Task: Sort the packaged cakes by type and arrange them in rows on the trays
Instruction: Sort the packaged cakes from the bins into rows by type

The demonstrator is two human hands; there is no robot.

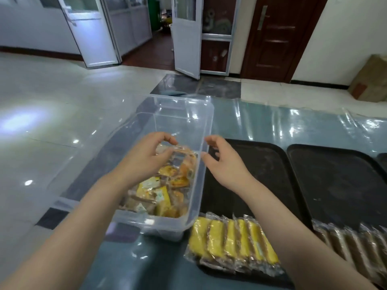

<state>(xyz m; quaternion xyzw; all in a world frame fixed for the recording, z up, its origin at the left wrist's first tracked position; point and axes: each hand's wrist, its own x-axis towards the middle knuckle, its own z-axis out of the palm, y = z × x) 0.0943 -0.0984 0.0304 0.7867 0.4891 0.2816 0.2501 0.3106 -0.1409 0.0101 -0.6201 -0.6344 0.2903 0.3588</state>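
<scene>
No text, brand, number or sign could be read anywhere. The wrappers of the packaged cakes (161, 191) in the clear bin (194, 208) carried printed patches, but these were too blurred and small to make out.

Your left hand (144, 155) reaches toward 12 o'clock, fingers (167, 140) curled in a pinch; your right hand (225, 164), at its 3 o'clock, hovers with fingers loosely spread.
</scene>
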